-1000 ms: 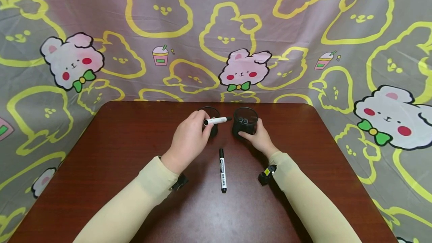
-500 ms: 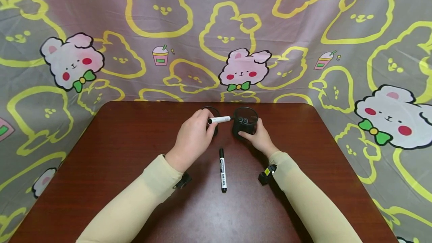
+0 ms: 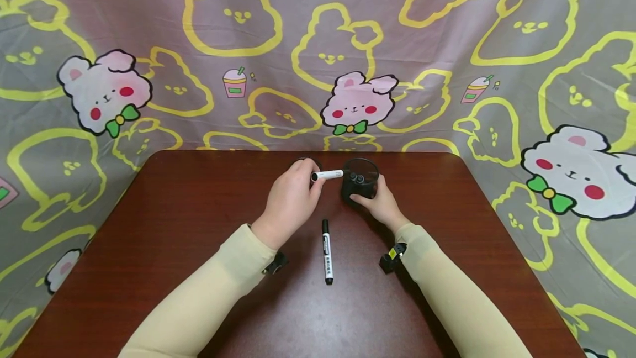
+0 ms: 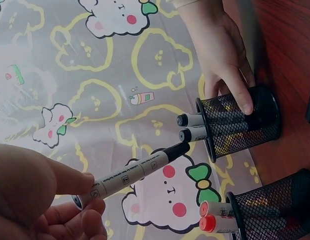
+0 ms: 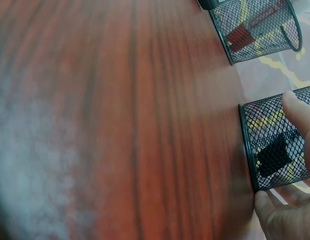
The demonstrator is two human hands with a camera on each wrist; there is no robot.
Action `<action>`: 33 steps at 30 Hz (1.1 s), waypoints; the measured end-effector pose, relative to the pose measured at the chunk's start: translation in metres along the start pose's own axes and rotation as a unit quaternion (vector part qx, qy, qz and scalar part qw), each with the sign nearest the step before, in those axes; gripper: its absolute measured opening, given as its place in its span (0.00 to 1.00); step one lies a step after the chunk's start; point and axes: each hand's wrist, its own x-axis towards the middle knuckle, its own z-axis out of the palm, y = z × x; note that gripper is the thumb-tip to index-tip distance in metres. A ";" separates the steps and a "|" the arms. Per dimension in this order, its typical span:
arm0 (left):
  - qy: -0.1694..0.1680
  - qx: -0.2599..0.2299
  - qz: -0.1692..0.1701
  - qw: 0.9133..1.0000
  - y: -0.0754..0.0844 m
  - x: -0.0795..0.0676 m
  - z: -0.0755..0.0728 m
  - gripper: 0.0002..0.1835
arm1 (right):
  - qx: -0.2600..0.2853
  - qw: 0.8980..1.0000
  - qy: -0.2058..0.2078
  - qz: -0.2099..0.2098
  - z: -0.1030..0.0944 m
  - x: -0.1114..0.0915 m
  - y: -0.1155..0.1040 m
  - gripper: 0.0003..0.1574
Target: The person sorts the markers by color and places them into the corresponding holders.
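Note:
My left hand pinches a white marker by its rear end, black cap pointing right. In the left wrist view the cap's tip is close to two black-ended markers standing in a black mesh pen cup. My right hand holds that cup upright on the table, thumb and fingers around its side. A second mesh pen cup, mostly hidden behind my left hand in the head view, contains two red-ended markers. Another marker, black-capped, lies on the table between my forearms.
The brown wooden table has its far edge just beyond the two cups. A patterned curtain with cartoon rabbits hangs behind and along both sides of it.
My left hand has moved a little to the right with the marker, bringing its cap up to the cup's rim. The right hand and the cup it holds stay in place.

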 end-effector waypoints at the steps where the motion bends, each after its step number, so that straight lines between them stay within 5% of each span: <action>1: 0.000 0.000 0.000 1.000 0.000 0.001 0.001 0.12 | 0.000 1.000 0.000 0.000 0.000 0.000 0.000 0.54; 33: -0.014 0.043 0.033 0.998 -0.002 0.029 0.026 0.12 | 0.009 1.000 0.006 0.001 0.000 -0.002 -0.003 0.53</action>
